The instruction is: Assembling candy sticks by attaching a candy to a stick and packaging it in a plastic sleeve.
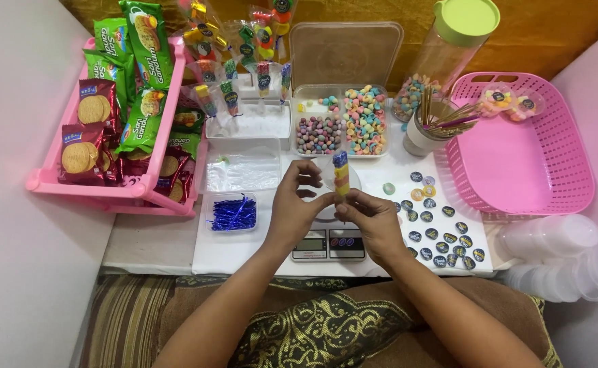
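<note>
My left hand (pixel 297 204) and my right hand (pixel 375 221) meet above a small white digital scale (pixel 328 244). Between the fingertips they hold a short skewer of stacked candies (pixel 340 174) in purple, yellow and pink, wrapped in clear plastic. My right hand pinches its lower end, my left hand touches the wrap beside it. A divided clear box of coloured candies (pixel 343 123) lies just beyond the hands.
A pink rack of biscuit packs (pixel 118 116) stands left. Finished wrapped skewers (pixel 237 82) stand at the back. A tub of blue twist ties (pixel 232 213), round stickers (pixel 442 235), a cup of sticks (pixel 430 126), a pink basket (pixel 524 153) and clear cups (pixel 558 255) surround the scale.
</note>
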